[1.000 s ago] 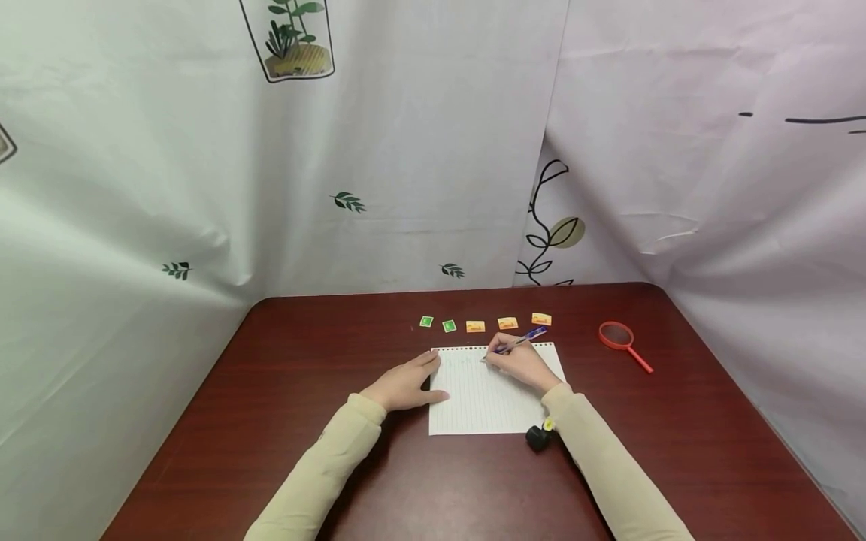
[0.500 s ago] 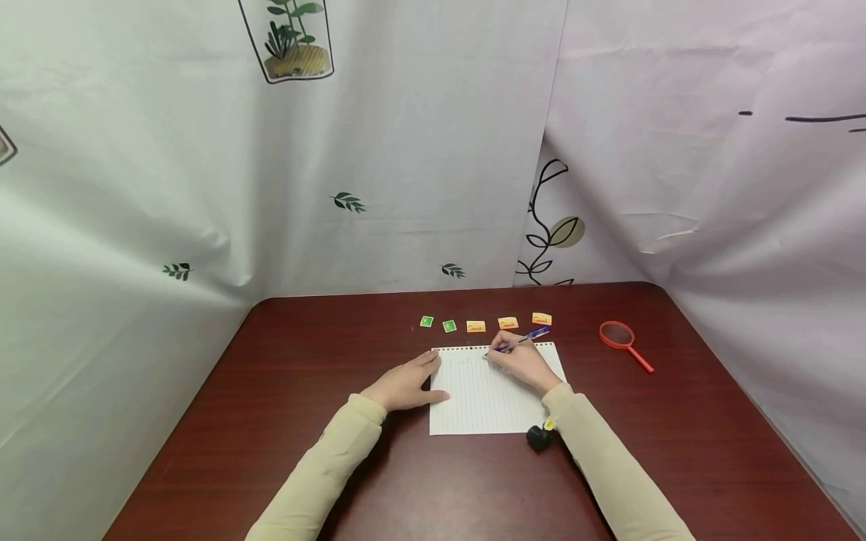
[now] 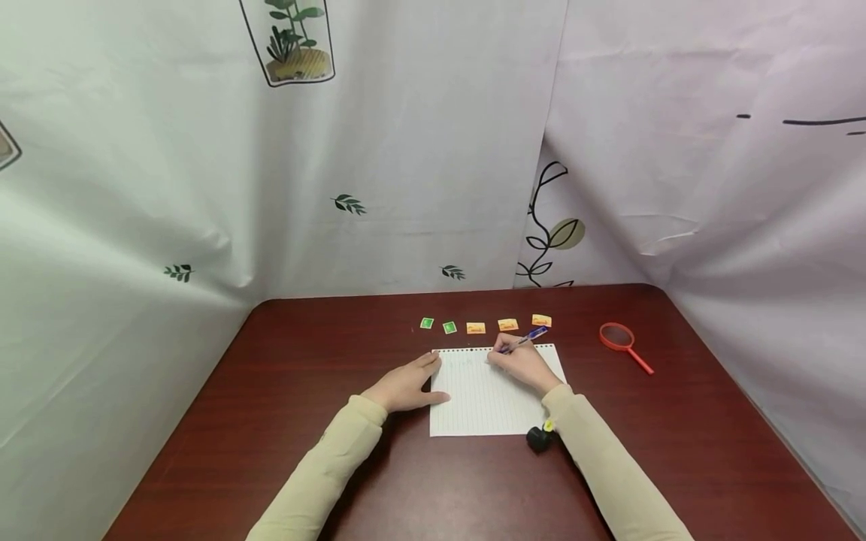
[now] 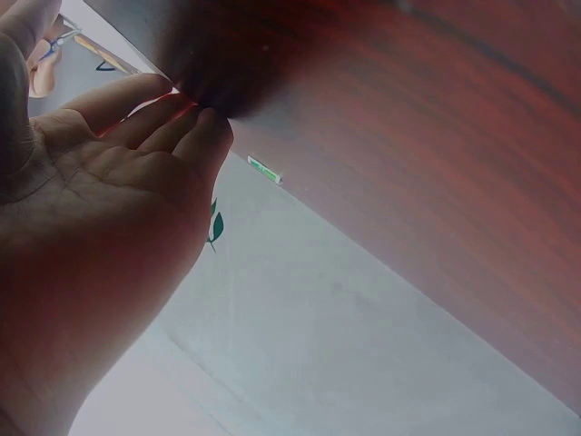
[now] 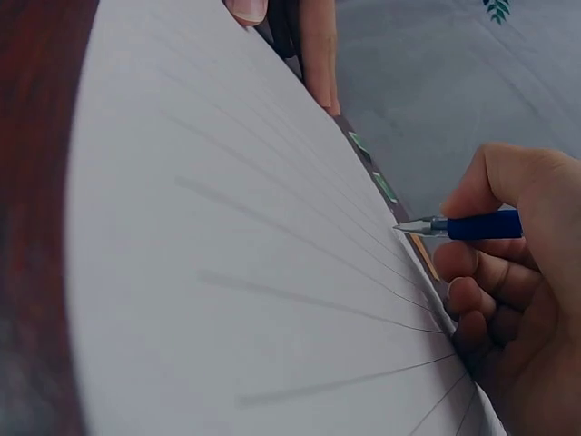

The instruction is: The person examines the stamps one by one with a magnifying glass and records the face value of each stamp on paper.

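A sheet of lined paper (image 3: pixel 473 406) with punched holes along its far edge lies on the table. My right hand (image 3: pixel 524 367) pinches a blue pen (image 3: pixel 528 338) over the upper part of the sheet. In the right wrist view the tip of the pen (image 5: pixel 463 226) points at the paper (image 5: pixel 182 227), and the other fingers curl beneath it. Resting on the sheet's left edge is my left hand (image 3: pixel 406 383), its fingers extended and thumb spread. The left wrist view shows the palm side of that hand (image 4: pixel 118 191). Faint marks near the top of the page are too small to read.
Beyond the paper runs a row of small cards, green (image 3: pixel 449 327) at the left and orange (image 3: pixel 508 324) at the right. A red magnifying glass (image 3: pixel 617 336) lies to the right. Near my right sleeve sits a small black object (image 3: pixel 538 439) on the dark red table (image 3: pixel 271 421).
The right hand and pen have shifted very slightly to the right across the paper. My left hand stays in place on the sheet's edge.
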`<state>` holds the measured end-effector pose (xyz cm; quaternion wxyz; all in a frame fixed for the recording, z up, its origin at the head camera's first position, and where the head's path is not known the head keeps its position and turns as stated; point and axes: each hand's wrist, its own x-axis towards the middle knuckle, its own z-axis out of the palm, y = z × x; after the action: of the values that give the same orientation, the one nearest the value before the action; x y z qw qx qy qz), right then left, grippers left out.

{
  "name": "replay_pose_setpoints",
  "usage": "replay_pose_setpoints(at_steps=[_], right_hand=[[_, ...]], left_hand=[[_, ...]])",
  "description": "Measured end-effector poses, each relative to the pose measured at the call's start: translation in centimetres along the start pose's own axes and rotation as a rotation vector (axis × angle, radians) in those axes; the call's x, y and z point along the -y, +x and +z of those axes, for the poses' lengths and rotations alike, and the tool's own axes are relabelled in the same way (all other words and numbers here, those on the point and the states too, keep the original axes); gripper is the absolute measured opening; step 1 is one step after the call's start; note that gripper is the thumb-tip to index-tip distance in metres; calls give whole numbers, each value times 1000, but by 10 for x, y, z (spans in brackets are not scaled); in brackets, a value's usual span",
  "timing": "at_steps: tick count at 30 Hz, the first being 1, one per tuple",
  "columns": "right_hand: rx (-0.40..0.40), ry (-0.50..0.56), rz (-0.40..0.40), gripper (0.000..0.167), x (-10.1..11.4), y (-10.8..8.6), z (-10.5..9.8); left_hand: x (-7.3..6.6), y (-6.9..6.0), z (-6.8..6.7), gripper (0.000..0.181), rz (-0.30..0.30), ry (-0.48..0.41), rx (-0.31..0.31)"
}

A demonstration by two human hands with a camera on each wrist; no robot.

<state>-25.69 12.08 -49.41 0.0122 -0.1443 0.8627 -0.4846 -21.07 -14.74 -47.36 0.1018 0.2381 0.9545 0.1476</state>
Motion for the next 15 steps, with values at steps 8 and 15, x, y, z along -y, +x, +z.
replay_pose_setpoints(at_steps=[8, 15], right_hand=[[0, 35, -6, 12, 2, -1, -1], [-8, 58, 13, 10, -2, -1, -1]], left_hand=[[2, 0, 1, 82, 8, -7, -5], [1, -1, 0, 82, 6, -11, 0]])
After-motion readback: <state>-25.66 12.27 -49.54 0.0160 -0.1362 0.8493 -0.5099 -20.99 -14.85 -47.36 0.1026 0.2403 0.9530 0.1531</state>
